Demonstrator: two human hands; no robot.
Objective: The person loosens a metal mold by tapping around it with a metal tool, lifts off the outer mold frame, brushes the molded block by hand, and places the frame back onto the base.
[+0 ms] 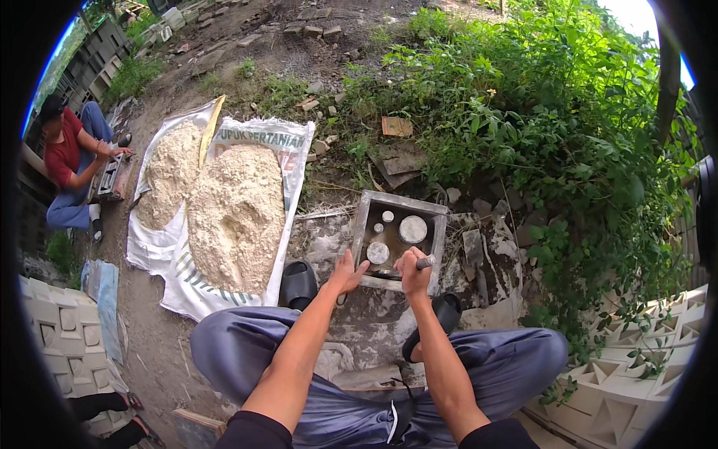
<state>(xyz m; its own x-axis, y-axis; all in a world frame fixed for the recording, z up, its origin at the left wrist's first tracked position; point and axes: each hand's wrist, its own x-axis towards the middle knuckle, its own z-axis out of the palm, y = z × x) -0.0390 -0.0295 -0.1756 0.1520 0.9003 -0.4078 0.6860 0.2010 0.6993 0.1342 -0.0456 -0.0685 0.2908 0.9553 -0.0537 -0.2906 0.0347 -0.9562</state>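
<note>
Between my feet sits a square grey box-like mould (pixel 365 224) with raised walls. Inside stand round pieces of different sizes with pale tops: a large disc (pixel 413 229), a medium disc (pixel 378 253) and two small ones. My left hand (pixel 346 273) rests at the mould's near left corner, its fingers apart and holding nothing. Over the near right part of the mould, my right hand (pixel 414 272) is closed around a tool with a short, thick, greyish handle (pixel 425 262). The tool's working end is hidden by the hand.
Left of the mould, pale powder (pixel 235 217) is heaped on white sacks (pixel 299 150). A trowel (pixel 475 258) lies to the right. Dense plants (pixel 553 127) and cream patterned blocks (pixel 628 382) border the right. Another person (pixel 67 157) sits at far left over a similar mould.
</note>
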